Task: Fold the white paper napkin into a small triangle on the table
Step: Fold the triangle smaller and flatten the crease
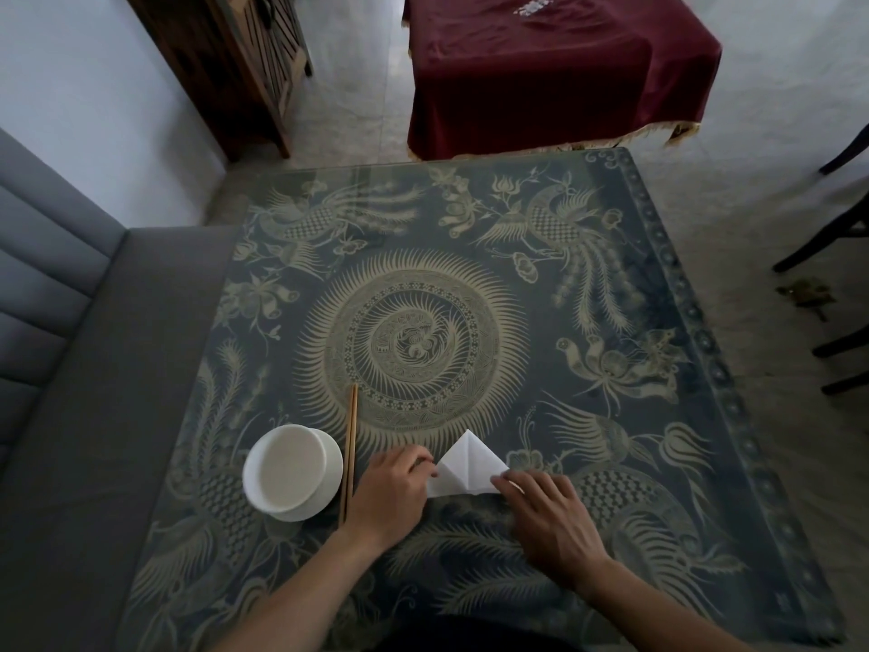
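The white paper napkin (465,468) lies on the patterned table (611,416) near its front edge, folded into a triangle whose tip points away from me, with creases showing. My left hand (392,494) is at the napkin's left corner with its fingers curled, pinching that corner. My right hand (548,512) is at the right corner, its fingertips on the paper and seemingly pinching the edge there. The lower corners of the napkin are hidden under my fingers.
A white bowl (291,472) stands left of my left hand, with a pair of wooden chopsticks (350,451) lying between them. A grey bench (70,392) runs along the left. A table with a dark red cloth (555,72) stands beyond, dark chair legs (837,237) at right.
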The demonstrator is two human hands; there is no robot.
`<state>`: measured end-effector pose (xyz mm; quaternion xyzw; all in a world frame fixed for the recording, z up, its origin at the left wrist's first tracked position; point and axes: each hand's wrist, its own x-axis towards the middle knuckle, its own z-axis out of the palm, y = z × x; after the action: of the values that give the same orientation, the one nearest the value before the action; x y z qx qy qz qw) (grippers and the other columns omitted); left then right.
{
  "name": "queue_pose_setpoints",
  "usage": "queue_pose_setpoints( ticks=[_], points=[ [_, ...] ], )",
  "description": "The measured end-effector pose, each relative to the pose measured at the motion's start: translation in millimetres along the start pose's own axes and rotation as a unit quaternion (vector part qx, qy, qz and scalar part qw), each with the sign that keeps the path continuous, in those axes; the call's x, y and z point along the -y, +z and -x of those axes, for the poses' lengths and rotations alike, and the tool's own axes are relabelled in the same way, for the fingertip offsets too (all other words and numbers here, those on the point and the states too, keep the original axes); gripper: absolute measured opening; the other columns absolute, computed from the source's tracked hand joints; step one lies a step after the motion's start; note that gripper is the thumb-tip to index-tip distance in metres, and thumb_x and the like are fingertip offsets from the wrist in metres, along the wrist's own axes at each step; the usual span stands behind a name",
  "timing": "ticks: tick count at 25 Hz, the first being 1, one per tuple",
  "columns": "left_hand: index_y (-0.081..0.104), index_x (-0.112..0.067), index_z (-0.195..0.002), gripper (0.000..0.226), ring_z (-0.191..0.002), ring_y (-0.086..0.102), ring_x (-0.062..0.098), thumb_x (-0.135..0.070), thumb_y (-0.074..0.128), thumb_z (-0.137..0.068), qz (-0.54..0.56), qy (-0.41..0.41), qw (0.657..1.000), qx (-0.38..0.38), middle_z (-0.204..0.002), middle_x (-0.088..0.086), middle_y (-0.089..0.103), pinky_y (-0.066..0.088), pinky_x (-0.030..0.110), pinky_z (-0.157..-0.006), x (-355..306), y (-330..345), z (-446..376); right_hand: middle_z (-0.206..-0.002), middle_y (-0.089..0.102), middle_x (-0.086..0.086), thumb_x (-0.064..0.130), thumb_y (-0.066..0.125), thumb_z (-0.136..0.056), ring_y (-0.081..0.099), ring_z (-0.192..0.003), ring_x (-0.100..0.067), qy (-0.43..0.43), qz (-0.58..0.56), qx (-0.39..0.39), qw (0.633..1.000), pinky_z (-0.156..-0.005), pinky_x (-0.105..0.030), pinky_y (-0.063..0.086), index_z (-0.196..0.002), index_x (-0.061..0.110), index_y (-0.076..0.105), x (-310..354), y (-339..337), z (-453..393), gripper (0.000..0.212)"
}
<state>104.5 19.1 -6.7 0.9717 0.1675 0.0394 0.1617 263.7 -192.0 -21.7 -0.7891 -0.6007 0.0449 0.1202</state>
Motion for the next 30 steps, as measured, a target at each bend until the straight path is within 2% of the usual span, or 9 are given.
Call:
queue_pose_setpoints(
  ticks=[2,4,6,8,12,16,20,24,30],
  points=[
    [0.063,-0.014,-0.123,0.033,-0.119,0.056,0.021,-0.017,0.054,-0.091,0.001,0.046,0.999,0.010,-0.128,0.003,0.061,0.047,0.038,-0.100,-15,6,-4,-0.142,0.053,-0.008,0.023,0.066,-0.081,0.052,-0.125,-0.029,0.009,0.005,0.025,1.000,-0.101,-0.042,0.044,-0.139,0.009,0.050,12,2,-12,0.062],
    [0.043,-0.009,-0.146,0.050,-0.142,0.037,0.023,-0.027,0.041,-0.100,-0.024,0.063,0.997,0.042,-0.153,0.008,0.042,0.033,0.042,-0.115,-25,17,-7,-0.154,0.034,-0.013,0.035,0.043,-0.098,0.036,-0.141,-0.031,0.035,0.020,0.047,0.998,-0.113,-0.046,0.026,-0.146,0.003,0.039,22,6,-22,0.058],
    [0.017,-0.007,-0.156,0.060,-0.151,0.008,0.023,-0.036,0.027,-0.104,-0.050,0.047,0.994,0.084,-0.164,0.009,0.010,0.012,0.043,-0.123,-31,28,-5,-0.157,0.021,-0.016,0.046,0.016,-0.104,0.021,-0.145,-0.030,0.064,0.022,0.082,0.994,-0.112,-0.046,0.014,-0.149,0.001,0.028,28,10,-29,0.065],
    [0.005,-0.007,-0.156,0.066,-0.151,-0.005,0.022,-0.045,0.018,-0.104,-0.053,0.020,0.992,0.115,-0.164,0.008,-0.005,0.002,0.041,-0.120,-32,36,2,-0.159,0.016,-0.016,0.052,0.019,-0.101,0.016,-0.147,-0.030,0.069,0.029,0.103,0.992,-0.112,-0.046,0.011,-0.150,0.000,0.023,27,16,-27,0.072],
    [0.016,-0.004,-0.154,0.071,-0.149,0.012,0.029,-0.053,0.024,-0.103,-0.091,-0.004,0.987,0.134,-0.162,0.012,0.012,0.009,0.042,-0.113,-28,44,15,-0.160,0.015,-0.015,0.060,0.029,-0.099,0.014,-0.148,-0.028,0.071,0.027,0.118,0.990,-0.114,-0.045,0.013,-0.151,0.002,0.023,19,29,-15,0.078],
    [0.021,-0.006,-0.154,0.071,-0.149,0.016,0.026,-0.052,0.032,-0.101,-0.106,-0.009,0.984,0.146,-0.162,0.011,0.017,0.010,0.045,-0.113,-19,45,21,-0.161,0.016,-0.012,0.060,0.035,-0.097,0.012,-0.149,-0.026,0.063,0.021,0.123,0.990,-0.115,-0.048,0.012,-0.152,0.005,0.022,12,34,-10,0.079],
    [0.017,-0.009,-0.155,0.071,-0.151,0.008,0.025,-0.052,0.034,-0.102,-0.112,-0.005,0.982,0.153,-0.164,0.009,0.010,0.006,0.049,-0.115,-8,40,25,-0.162,0.019,-0.009,0.058,0.036,-0.096,0.012,-0.149,-0.024,0.062,0.018,0.119,0.991,-0.114,-0.050,0.015,-0.153,0.008,0.024,-1,30,7,0.076],
    [0.021,-0.008,-0.155,0.071,-0.150,0.004,0.022,-0.052,0.035,-0.101,-0.120,-0.005,0.978,0.172,-0.163,0.009,0.015,0.006,0.051,-0.114,-4,35,27,-0.161,0.023,-0.006,0.056,0.038,-0.095,0.009,-0.149,-0.021,0.055,0.033,0.121,0.991,-0.113,-0.051,0.017,-0.153,0.011,0.026,-13,25,21,0.074],
    [0.003,-0.009,-0.156,0.072,-0.151,-0.011,0.018,-0.053,0.025,-0.104,-0.092,-0.012,0.981,0.171,-0.165,0.007,-0.002,-0.001,0.050,-0.116,-4,31,23,-0.161,0.020,-0.009,0.054,0.038,-0.096,0.009,-0.149,-0.024,0.045,0.036,0.110,0.992,-0.113,-0.053,0.016,-0.152,0.007,0.025,-15,15,18,0.074]
  ],
)
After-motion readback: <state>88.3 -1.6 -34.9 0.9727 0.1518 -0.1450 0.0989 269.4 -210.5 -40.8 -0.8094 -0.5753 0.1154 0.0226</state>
